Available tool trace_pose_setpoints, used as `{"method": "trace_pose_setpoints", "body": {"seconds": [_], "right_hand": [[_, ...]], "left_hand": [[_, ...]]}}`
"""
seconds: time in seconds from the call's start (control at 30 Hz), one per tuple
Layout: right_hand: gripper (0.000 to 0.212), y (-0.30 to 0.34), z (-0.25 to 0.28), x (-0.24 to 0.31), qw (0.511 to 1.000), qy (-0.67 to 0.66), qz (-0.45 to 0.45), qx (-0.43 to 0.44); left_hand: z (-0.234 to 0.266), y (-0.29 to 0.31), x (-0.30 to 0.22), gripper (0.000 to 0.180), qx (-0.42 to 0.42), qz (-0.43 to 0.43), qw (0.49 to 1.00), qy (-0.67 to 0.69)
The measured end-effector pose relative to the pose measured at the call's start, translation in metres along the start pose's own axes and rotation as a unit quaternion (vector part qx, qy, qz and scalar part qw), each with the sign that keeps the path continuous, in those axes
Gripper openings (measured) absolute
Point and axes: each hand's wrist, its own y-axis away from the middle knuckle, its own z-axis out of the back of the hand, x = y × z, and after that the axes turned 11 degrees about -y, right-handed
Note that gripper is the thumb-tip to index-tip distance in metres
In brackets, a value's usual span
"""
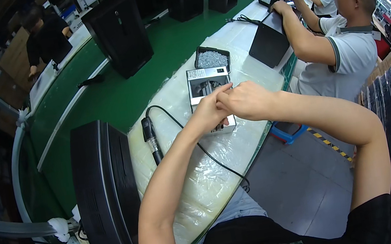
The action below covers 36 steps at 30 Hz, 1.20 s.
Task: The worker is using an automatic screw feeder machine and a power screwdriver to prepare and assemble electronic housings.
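Observation:
A silver metal case [198, 74] with a dark opening lies on the plastic-covered bench in front of me. Over its near part my two hands meet. My left hand [208, 113] is bent, with one finger reaching along the right hand. My right hand [248, 101] is closed like a fist against the left fingers. Whatever is between the fingers is hidden. Just beyond the case stands a black tray of small silvery screws [212, 59]. A black power screwdriver [151, 138] with a cable lies left of my left forearm.
A large black ribbed housing [105, 186] stands at the left bench end. Green conveyor belt [168, 49] carries tall black cabinets [119, 34]. A black panel [267, 42] lies on the bench near a co-worker [338, 49] at right. Another person [45, 41] works across the belt.

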Motion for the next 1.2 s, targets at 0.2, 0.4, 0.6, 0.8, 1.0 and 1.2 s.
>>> {"method": "trace_pose_setpoints", "body": {"seconds": [0.2, 0.4, 0.6, 0.8, 1.0, 1.2], "right_hand": [[0.023, 0.010, -0.016, -0.014, 0.989, -0.019, 0.075, -0.126], [0.032, 0.006, -0.012, -0.011, 0.998, 0.012, 0.001, -0.067], [0.031, 0.010, -0.015, -0.014, 0.995, -0.009, 0.033, -0.096], [0.030, 0.007, -0.017, -0.015, 0.993, -0.013, 0.046, -0.110], [0.027, 0.010, -0.014, -0.014, 0.996, -0.006, 0.001, -0.092], [0.024, 0.007, -0.006, 0.000, 0.996, -0.011, -0.058, -0.073]], "left_hand": [[0.002, -0.003, -0.003, 0.068, 0.036, -0.002, 0.999, 0.040], [-0.011, -0.013, 0.024, 0.063, -0.076, -0.123, 0.987, -0.070], [0.000, -0.003, -0.005, 0.059, 0.021, 0.001, 1.000, 0.022], [-0.013, -0.012, 0.018, 0.063, -0.103, -0.140, 0.980, -0.095], [-0.002, -0.005, -0.007, 0.067, -0.003, -0.009, 1.000, -0.004], [-0.015, -0.016, 0.021, 0.072, -0.118, -0.158, 0.966, -0.169]]}}
